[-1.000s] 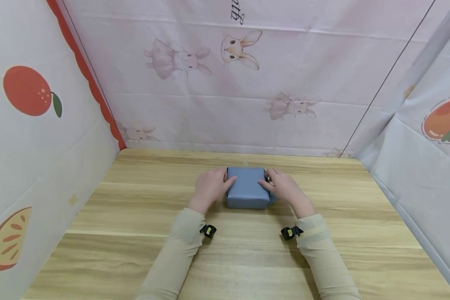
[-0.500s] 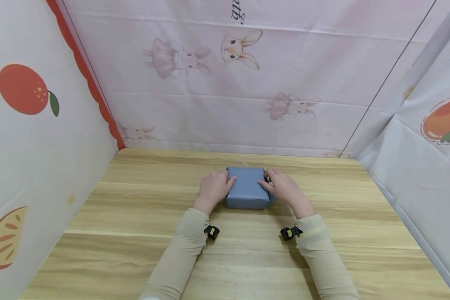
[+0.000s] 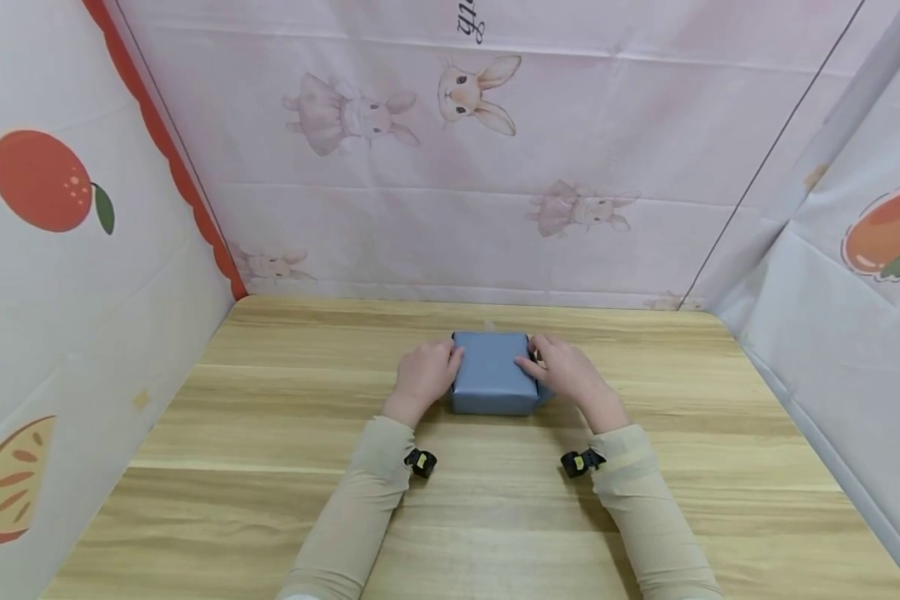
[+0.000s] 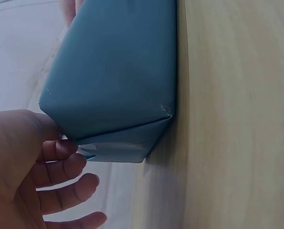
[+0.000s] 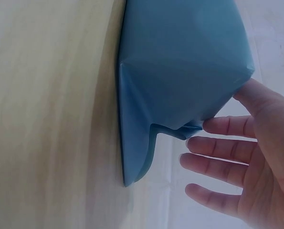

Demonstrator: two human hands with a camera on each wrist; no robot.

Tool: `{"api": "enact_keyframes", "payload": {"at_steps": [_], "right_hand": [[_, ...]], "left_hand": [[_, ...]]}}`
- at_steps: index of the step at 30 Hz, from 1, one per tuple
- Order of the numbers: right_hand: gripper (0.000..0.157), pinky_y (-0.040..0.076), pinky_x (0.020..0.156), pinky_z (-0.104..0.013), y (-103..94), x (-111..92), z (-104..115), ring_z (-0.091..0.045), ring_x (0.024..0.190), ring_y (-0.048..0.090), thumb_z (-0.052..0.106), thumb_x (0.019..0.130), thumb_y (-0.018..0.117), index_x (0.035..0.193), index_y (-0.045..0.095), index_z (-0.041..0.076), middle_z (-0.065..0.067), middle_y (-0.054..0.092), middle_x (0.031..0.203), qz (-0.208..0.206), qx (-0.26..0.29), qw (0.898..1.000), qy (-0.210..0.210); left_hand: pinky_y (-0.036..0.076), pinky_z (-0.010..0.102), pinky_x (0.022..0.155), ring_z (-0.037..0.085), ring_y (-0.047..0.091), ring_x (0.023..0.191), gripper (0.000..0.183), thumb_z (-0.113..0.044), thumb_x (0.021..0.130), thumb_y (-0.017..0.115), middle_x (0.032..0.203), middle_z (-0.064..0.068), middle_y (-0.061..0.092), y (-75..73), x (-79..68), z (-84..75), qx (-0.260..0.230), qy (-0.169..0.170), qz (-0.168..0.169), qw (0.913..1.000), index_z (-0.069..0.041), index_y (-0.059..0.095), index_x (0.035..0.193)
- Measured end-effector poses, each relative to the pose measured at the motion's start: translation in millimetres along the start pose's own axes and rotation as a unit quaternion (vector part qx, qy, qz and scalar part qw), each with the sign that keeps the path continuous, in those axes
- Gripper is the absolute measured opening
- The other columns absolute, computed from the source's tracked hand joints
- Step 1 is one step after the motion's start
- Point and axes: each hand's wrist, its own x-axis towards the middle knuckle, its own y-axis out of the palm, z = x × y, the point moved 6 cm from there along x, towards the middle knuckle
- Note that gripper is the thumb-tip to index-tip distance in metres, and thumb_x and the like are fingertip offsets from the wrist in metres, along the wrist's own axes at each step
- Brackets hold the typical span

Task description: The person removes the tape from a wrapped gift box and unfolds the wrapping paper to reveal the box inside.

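Note:
A small box wrapped in blue paper point(image 3: 493, 363) lies on the wooden table. My left hand point(image 3: 424, 371) holds its left end, thumb at the top edge and index finger against the folded end. A bit of clear tape point(image 4: 88, 147) shows on that fold in the left wrist view, where the other fingers curl loosely off the paper. At the opposite end, my right hand point(image 3: 566, 371) has its thumb on the top edge and its index fingertip at the folded paper. Below it, a loose paper flap point(image 5: 134, 143) sticks out along the table. The right hand's remaining fingers stand apart from the box.
A small clear piece, perhaps tape point(image 3: 490, 326), shows just behind the box. The wooden table point(image 3: 270, 450) meets a pink rabbit-print back cloth point(image 3: 420, 225), with fruit-print cloths point(image 3: 97, 317) on both sides. Each wrist bears a black strapped camera point(image 3: 422, 462).
My left hand has shifted a little to the right, and its thumb has drawn back toward the box's left edge. The box and my right hand keep nearly the same place.

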Motion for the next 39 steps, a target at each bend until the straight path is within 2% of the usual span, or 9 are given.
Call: {"api": "enact_keyframes", "payload": {"at_steps": [6, 15, 23, 29, 39], "right_hand": [[0.034, 0.048, 0.065, -0.036, -0.2, -1, 0, -0.019, 0.073, 0.056, 0.039, 0.097, 0.058, 0.102, 0.059, 0.006, -0.007, 0.062, 0.089, 0.002, -0.001, 1.000, -0.001], [0.034, 0.048, 0.065, -0.036, -0.4, -1, 1, -0.019, 0.073, 0.056, 0.040, 0.097, 0.058, 0.102, 0.059, 0.006, -0.007, 0.062, 0.089, 0.003, -0.004, 1.000, -0.001], [0.034, 0.048, 0.065, -0.036, -0.4, -1, 1, -0.019, 0.073, 0.056, 0.040, 0.097, 0.058, 0.102, 0.059, 0.006, -0.007, 0.062, 0.089, 0.004, -0.007, 1.000, 0.001], [0.034, 0.047, 0.065, -0.035, -0.2, 0, 1, -0.019, 0.073, 0.055, 0.040, 0.097, 0.058, 0.102, 0.059, 0.006, -0.007, 0.062, 0.089, 0.008, -0.003, 1.000, 0.004], [0.034, 0.047, 0.065, -0.035, 2.4, 1, -2, -0.018, 0.073, 0.055, 0.041, 0.097, 0.057, 0.101, 0.059, 0.008, -0.006, 0.062, 0.090, 0.013, -0.004, 1.000, 0.007]], "left_hand": [[0.040, 0.030, 0.048, 0.017, 0.054, 0.057, 0.032, -0.033, 0.102, 0.049, 0.070, 0.005, 0.062, 0.3, 0.1, 0.4, -0.003, -0.002, 0.004, 1.0000, -0.011, 0.062, 0.084], [0.047, 0.034, 0.055, 0.020, 0.061, 0.066, 0.031, -0.033, 0.103, 0.046, 0.078, 0.007, 0.066, 2.2, 0.3, 5.0, -0.015, -0.008, 0.027, 0.9995, -0.011, 0.063, 0.089], [0.039, 0.030, 0.053, 0.017, 0.052, 0.060, 0.034, -0.036, 0.104, 0.044, 0.067, 0.001, 0.056, 4.7, 0.8, 14.0, -0.033, -0.021, 0.047, 0.9981, -0.015, 0.057, 0.080], [0.039, 0.030, 0.053, 0.016, 0.051, 0.059, 0.031, -0.034, 0.103, 0.046, 0.067, 0.000, 0.055, 2.1, 1.1, 20.6, -0.038, -0.027, 0.038, 0.9982, -0.015, 0.058, 0.081], [0.035, 0.029, 0.050, 0.017, 0.048, 0.057, 0.035, -0.034, 0.101, 0.051, 0.063, 0.000, 0.051, -2.4, 0.5, 27.9, -0.043, -0.032, 0.029, 0.9982, -0.015, 0.052, 0.071]]}}
